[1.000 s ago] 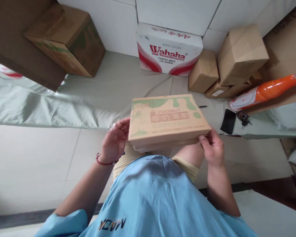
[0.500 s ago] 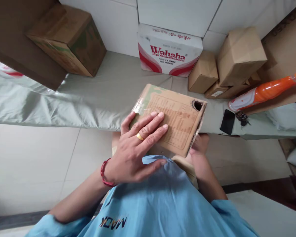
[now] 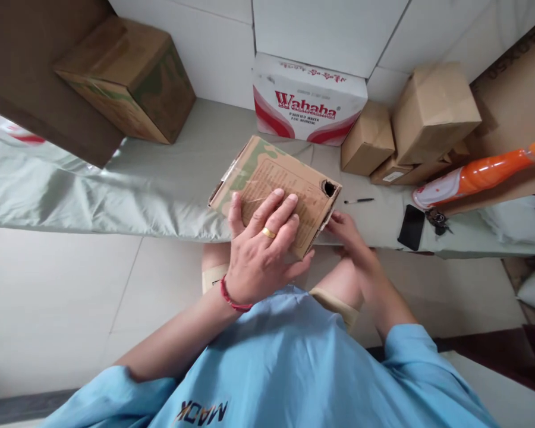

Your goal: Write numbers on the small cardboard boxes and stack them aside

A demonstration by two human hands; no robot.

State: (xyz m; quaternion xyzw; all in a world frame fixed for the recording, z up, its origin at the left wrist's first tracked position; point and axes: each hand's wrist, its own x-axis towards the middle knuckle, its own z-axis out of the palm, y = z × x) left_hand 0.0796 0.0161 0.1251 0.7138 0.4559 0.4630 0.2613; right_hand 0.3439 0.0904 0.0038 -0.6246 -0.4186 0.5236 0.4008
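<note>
A brown cardboard box (image 3: pixel 294 169) with green camouflage print and a torn dark hole in its far right corner is in front of me, over the front edge of the cloth-covered bench. My left hand (image 3: pixel 263 252) lies on its upper face with fingers spread, and the thumb reaches the near edge. My right hand (image 3: pixel 350 235) is at the box's right side, fingers bent against the edge and partly hidden behind it. A thin dark pen-like stick (image 3: pixel 359 201) lies on the cloth just right of the box.
A white and red Wahaha carton (image 3: pixel 310 104) stands against the wall. A larger camouflage box (image 3: pixel 160 89) is at the left, small brown boxes (image 3: pixel 368 139) at the right. Nearer me on the right are an orange bottle (image 3: pixel 494 166), a black phone (image 3: pixel 411 227) and keys (image 3: pixel 437 221).
The box has shifted left and turned clockwise, uncovering the thin stick. My left hand has moved slightly right over its face. My right hand has come up from below to its right edge.
</note>
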